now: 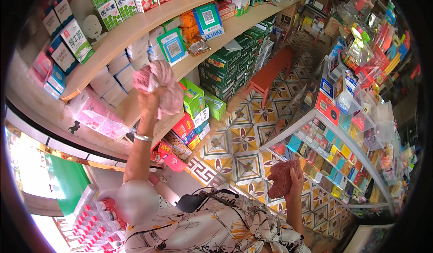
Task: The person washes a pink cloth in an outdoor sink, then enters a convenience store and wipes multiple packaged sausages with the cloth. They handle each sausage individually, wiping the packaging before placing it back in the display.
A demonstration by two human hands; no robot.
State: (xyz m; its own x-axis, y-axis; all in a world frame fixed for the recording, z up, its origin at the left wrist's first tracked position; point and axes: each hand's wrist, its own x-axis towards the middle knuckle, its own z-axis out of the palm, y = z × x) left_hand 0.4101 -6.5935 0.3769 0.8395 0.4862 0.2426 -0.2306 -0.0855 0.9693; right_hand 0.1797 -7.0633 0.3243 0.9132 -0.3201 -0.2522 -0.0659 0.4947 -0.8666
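My left hand (149, 99), with a bracelet at its wrist, is raised before the shelves and grips a bunched pink cloth (165, 83). The cloth hangs over the fingers and down to the right. Lower on the right, my right hand (296, 180) holds a crumpled reddish-brown cloth (283, 178) above the tiled floor. The left hand is nearest to the lower wooden shelf (192, 61), which bears packs of tissue paper (111, 73) and a stand with a printed code (173, 47).
Milk cartons (76, 39) stand on the upper shelf. Below are green cartons (220, 66) and snack boxes (192, 99). A red bench (270, 72) stands in the aisle. A glass display counter (324, 151) is at right, bottled drinks (98, 226) at lower left.
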